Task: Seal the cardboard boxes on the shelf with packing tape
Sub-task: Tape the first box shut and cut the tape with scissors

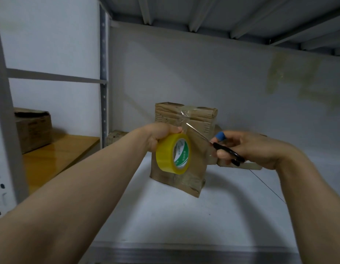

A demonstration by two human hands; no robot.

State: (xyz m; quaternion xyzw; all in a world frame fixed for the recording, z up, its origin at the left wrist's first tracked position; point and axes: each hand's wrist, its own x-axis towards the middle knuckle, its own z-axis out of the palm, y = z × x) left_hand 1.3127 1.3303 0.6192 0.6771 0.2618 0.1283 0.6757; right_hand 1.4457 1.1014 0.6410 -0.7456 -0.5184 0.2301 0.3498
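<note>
A small brown cardboard box (196,119) stands upright on the white shelf (213,210), slightly crumpled. My left hand (159,135) grips a yellow tape roll (172,154) in front of the box. A clear strip of tape (184,116) runs from the roll up to the box's top edge. My right hand (247,147) holds black-handled scissors (220,147), their thin blades pointing up-left and reaching the strip just above the roll. A blue cap covers one fingertip of that hand.
Another cardboard box (33,128) sits on a wooden shelf board (56,155) in the bay to the left, past a grey upright post (103,77). Flattened cardboard (115,137) lies behind the box. The metal front edge of the shelf (184,252) runs below my arms.
</note>
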